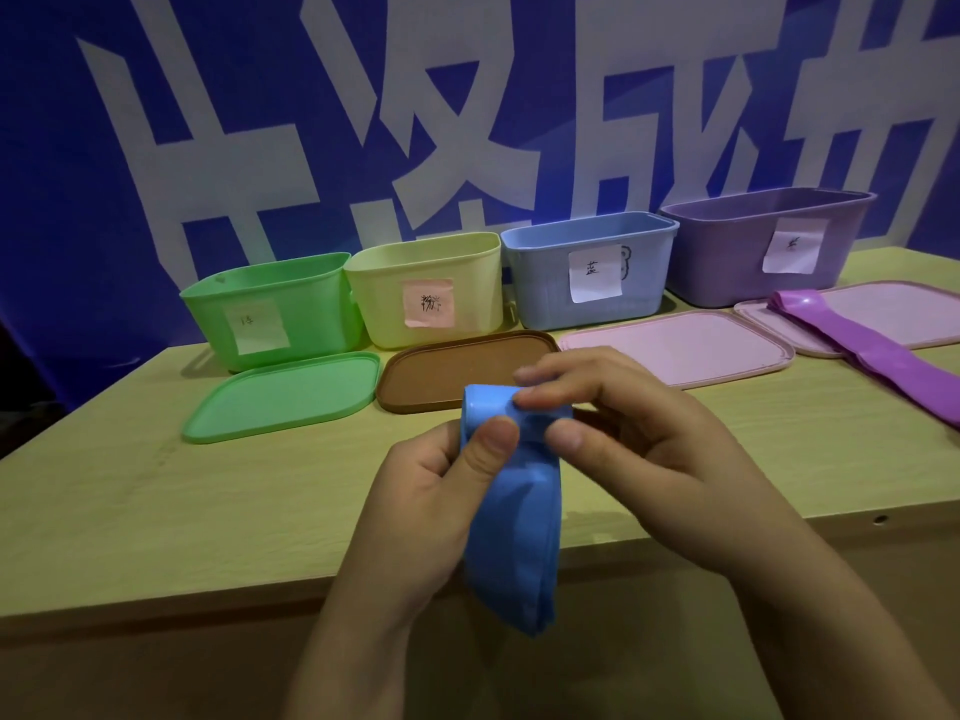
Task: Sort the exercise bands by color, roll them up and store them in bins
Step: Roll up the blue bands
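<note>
Both hands pinch the smooth, rubbery blue band (511, 532) above the wooden table (130, 485). The left hand (431, 491) presses its thumb just below the rolled top; the right hand (623, 423) curls its fingers (550, 394) over that roll. The flat tail hangs beneath the fingers.

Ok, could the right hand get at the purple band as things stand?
Probably not right away: the right hand is pinching the blue band along with the left hand. The purple band lies uncovered on that side, across a pink lid.
</note>
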A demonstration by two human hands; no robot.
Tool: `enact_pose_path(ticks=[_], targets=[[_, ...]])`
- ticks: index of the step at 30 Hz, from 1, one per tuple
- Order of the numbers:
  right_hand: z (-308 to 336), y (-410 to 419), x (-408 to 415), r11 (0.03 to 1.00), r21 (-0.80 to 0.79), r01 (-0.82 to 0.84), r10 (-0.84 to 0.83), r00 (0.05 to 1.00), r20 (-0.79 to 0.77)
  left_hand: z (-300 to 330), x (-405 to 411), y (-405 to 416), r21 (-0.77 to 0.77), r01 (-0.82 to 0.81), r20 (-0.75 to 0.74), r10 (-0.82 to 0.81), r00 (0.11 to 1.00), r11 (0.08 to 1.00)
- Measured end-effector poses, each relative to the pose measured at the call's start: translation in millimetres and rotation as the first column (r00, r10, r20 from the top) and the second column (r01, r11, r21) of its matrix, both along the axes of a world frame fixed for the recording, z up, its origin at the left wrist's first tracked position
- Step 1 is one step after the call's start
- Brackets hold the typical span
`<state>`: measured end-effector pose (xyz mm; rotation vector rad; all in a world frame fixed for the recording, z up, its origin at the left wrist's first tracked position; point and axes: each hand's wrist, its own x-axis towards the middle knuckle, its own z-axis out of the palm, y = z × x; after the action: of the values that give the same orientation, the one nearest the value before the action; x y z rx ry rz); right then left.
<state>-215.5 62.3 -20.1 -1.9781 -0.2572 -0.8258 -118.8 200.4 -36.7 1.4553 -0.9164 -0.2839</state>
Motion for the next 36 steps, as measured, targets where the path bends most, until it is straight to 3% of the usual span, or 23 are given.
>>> enact_pose_path(ticks=[5, 12, 20, 25, 31, 36], targets=[[-1, 2, -2, 0.993, 0.119, -0.015, 0.029, 0.993, -0.118, 4, -4, 1, -0.012, 0.053, -0.013, -0.053, 0.999, 0.999], [1, 1, -8, 0.994, 0.107, -0.013, 0.021, 0.997, -0.072, 7, 0, 4, -0.002, 0.183, 0.064, -0.182, 0.981, 0.983], [3, -3, -15, 0.964, 0.242, -0.107, 0.12, 0.992, -0.039, -5, 13, 4, -0.108, 0.3, -0.195, -0.316, 0.928, 0.948], [3, -6, -18, 0.97, 0.22, -0.104, 0.116, 0.993, -0.039, -4, 13, 3, -0.081, 0.263, -0.211, -0.274, 0.938, 0.961], [-2, -4, -14, 0.981, 0.191, -0.035, 0.037, 0.999, -0.004, 3, 3, -3, 0.028, 0.103, -0.041, -0.101, 0.994, 0.994], [-8, -1, -9, 0.988, 0.146, 0.05, -0.054, 0.998, 0.024, -2, -2, -11, 0.024, 0.024, -0.014, -0.024, 1.0, 0.999]])
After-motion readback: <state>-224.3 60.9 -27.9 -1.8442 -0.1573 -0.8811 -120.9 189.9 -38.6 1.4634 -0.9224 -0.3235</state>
